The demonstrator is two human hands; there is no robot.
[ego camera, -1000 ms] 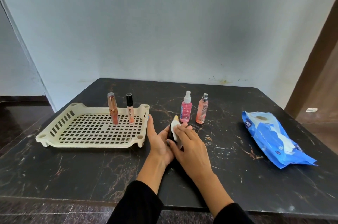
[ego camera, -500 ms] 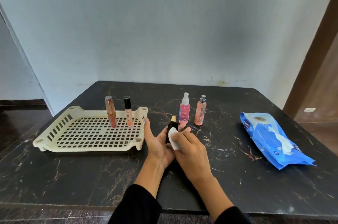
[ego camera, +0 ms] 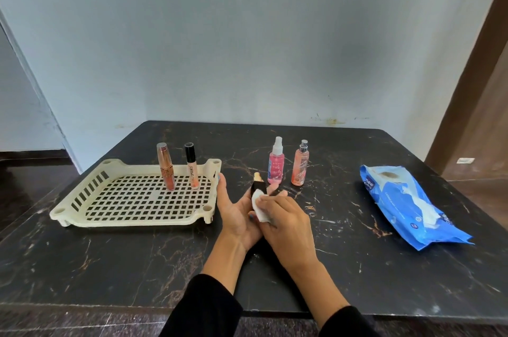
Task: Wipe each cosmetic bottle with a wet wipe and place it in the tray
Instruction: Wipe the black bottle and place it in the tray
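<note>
We are sliding the wet wipe (ego camera: pixel 259 206) lower down the little black bottle (ego camera: pixel 257 188) than a moment ago. Our left hand (ego camera: pixel 237 215) is cupping it above the table (ego camera: pixel 137 268), beside the tray (ego camera: pixel 132 220), while our right hand (ego camera: pixel 286 222) is pinching the wipe against it.

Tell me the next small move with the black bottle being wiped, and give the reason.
Probably finish the rub, then carry the black bottle left into the tray. The right hand presses the wet wipe against it while the left hand holds it. Two tubes already stand in the tray; two pink spray bottles wait on the table.
</note>
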